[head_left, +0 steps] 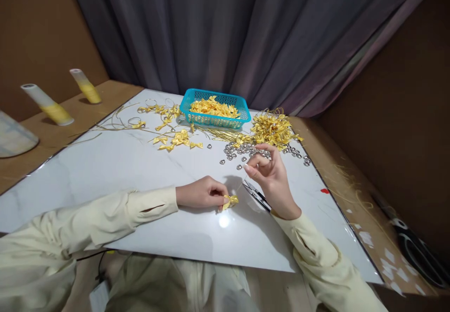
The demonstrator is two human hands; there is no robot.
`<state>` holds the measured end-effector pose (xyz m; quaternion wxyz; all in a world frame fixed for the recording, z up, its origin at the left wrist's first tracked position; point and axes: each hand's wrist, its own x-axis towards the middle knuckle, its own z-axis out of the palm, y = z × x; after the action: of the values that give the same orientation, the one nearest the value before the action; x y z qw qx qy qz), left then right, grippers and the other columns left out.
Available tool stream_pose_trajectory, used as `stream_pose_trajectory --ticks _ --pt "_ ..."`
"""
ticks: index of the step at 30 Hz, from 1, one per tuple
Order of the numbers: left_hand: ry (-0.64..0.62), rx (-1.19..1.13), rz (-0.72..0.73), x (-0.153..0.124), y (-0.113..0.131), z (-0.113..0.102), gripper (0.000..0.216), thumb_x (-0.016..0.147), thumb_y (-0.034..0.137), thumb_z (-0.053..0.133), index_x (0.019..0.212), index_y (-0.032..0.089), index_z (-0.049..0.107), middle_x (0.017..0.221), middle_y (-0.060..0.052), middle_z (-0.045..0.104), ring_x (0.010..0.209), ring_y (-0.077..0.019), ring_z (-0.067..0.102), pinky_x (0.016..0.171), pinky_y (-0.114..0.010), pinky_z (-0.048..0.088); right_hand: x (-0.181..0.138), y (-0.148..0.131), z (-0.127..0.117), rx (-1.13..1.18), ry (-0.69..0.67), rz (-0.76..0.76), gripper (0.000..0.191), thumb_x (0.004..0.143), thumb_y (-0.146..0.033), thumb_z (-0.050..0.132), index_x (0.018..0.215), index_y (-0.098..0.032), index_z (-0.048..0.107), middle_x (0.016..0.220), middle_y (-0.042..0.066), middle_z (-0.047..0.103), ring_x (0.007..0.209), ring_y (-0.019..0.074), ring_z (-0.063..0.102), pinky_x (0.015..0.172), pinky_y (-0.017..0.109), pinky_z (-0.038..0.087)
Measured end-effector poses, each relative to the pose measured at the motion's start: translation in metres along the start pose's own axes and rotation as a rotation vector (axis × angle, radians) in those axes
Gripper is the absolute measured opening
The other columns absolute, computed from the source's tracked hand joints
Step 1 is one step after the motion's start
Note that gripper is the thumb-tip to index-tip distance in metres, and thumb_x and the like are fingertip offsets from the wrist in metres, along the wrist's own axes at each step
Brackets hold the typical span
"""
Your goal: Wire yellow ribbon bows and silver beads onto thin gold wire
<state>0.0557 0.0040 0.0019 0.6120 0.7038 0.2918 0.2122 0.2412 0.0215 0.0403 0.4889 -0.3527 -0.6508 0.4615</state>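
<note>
My left hand (pixel 205 193) pinches a small yellow ribbon bow (pixel 231 201) just above the white board. My right hand (pixel 272 176) is raised to the right of it, thumb and forefinger closed on a thin pale strand (pixel 242 185) that runs down to the bow. Whether the strand is thread or something else is too fine to tell. Beneath my right hand lies a pair of thread snips (pixel 258 196), blades toward the bow and partly hidden by the wrist. Silver ring-like pieces (pixel 242 150) are scattered just beyond my right fingers.
A turquoise basket (pixel 215 120) of yellow bows stands at the back. Right of it is a heap of bows with gold cords (pixel 272 129); more loose bows (pixel 180 137) lie left. Yellow-wound tubes (pixel 56 113) stand far left. Black-handled scissors (pixel 418 251) and paper scraps (pixel 365 238) are at right.
</note>
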Motion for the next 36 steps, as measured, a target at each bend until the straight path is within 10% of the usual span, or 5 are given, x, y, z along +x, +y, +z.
stream_pose_trajectory --ticks 18,26,31,36 --pt "-0.062 0.151 0.072 -0.001 0.000 -0.001 0.018 0.078 0.023 0.055 0.066 0.011 0.061 0.063 -0.003 0.061 0.053 -0.0076 0.048 0.054 -0.018 0.038 0.008 0.000 -0.017 -0.051 0.161 0.008 0.038 0.074 -0.034 0.063 0.101 -0.025 0.037 0.063 -0.006 0.047 0.057 0.0111 0.047 0.058 0.025 0.042" --pt "0.045 -0.264 -0.038 -0.001 0.006 -0.008 0.026 0.076 0.035 0.062 0.067 0.011 0.061 0.065 -0.003 0.061 0.063 -0.0116 0.053 0.062 -0.022 0.040 0.005 0.006 -0.026 -0.538 -0.333 0.223 0.040 0.084 -0.049 0.046 0.068 -0.015 0.058 0.063 0.002 0.059 0.057 0.0121 0.053 0.056 0.025 0.043" --pt "0.068 -0.299 -0.025 -0.002 0.004 -0.008 0.023 0.076 0.032 0.062 0.068 0.011 0.062 0.064 -0.002 0.060 0.062 -0.0102 0.050 0.061 -0.021 0.038 -0.002 -0.002 -0.024 -0.393 -0.619 0.325 0.030 0.077 -0.044 0.060 0.077 -0.015 0.068 0.068 0.003 0.066 0.060 0.0127 0.057 0.058 0.024 0.044" --pt "0.079 -0.311 -0.048 -0.001 0.004 -0.008 0.025 0.075 0.035 0.063 0.069 0.011 0.061 0.064 -0.002 0.059 0.062 -0.0107 0.051 0.060 -0.021 0.038 -0.005 -0.001 -0.011 -0.167 -0.603 0.467 0.029 0.074 -0.042 0.064 0.079 -0.014 0.066 0.066 0.003 0.065 0.058 0.0121 0.058 0.057 0.024 0.046"
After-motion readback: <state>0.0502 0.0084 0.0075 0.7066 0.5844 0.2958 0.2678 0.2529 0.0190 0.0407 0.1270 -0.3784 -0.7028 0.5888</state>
